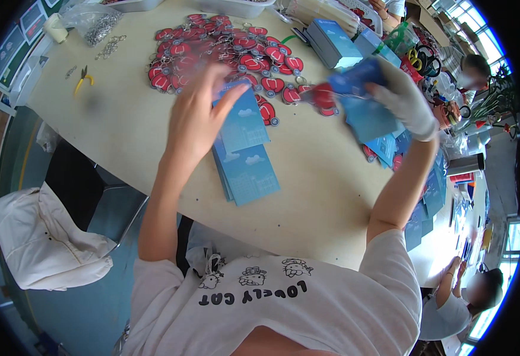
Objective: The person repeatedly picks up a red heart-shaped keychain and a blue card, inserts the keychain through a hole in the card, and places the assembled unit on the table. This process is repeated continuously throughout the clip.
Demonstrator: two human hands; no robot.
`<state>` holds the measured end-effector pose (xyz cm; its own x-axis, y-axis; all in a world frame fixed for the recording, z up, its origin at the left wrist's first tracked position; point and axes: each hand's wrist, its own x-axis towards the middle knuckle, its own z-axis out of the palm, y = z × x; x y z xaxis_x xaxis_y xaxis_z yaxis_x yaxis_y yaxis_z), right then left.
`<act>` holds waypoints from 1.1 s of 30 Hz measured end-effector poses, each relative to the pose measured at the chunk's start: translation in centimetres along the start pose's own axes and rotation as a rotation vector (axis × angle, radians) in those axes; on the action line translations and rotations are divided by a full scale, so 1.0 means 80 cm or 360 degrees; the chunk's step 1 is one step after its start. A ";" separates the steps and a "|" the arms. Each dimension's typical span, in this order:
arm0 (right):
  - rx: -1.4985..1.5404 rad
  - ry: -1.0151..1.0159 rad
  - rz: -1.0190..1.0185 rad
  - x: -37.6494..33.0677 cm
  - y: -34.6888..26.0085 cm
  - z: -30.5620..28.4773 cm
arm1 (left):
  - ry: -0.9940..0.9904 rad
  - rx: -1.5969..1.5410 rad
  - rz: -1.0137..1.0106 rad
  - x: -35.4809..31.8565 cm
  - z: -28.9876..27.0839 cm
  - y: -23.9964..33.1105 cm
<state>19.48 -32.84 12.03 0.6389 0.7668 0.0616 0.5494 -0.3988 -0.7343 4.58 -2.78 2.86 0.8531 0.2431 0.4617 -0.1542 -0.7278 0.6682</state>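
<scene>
My left hand (197,113) is bare and held over the table, thumb and fingers apart, the fingertips blurred by motion. Its thumb reaches over the upper end of a spread stack of light-blue printed cards (251,175); whether it touches them I cannot tell. In a white glove, my right hand (405,101) grips a dark-blue card (355,77), also blurred. A red keychain (322,95) shows at the card's left edge; how it is joined is unclear. Below that hand lies a pile of blue cards (370,118). Across the table's far middle spreads a heap of red slipper-shaped keychains (251,61).
Yellow-handled pliers (83,82) and a bag of metal rings (101,26) lie at the far left. A stack of blue cards (334,44) stands far right, near scissors (423,59). A white jacket (46,243) hangs over a chair. Other people sit at the right.
</scene>
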 end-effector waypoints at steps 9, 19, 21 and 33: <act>-0.0905 0.0461 -0.0205 0.021 0.075 0.033 | -0.0130 0.0594 -0.0463 -0.010 0.029 -0.054; -0.0764 0.0166 0.0681 0.117 0.112 0.113 | -0.0100 -0.0409 -0.0575 0.010 0.051 -0.115; -0.0592 0.0095 0.0590 0.114 0.115 0.109 | -0.0158 -0.0811 -0.0678 0.012 0.045 -0.110; 0.0422 0.0308 -0.0123 0.077 -0.021 0.107 | 0.0483 -0.1098 0.0093 0.061 0.057 -0.003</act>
<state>17.93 -23.16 7.87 0.7051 0.6699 0.2325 0.4573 -0.1789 -0.8711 11.06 -4.33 2.27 0.6747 0.4547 0.5814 -0.5571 -0.2028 0.8053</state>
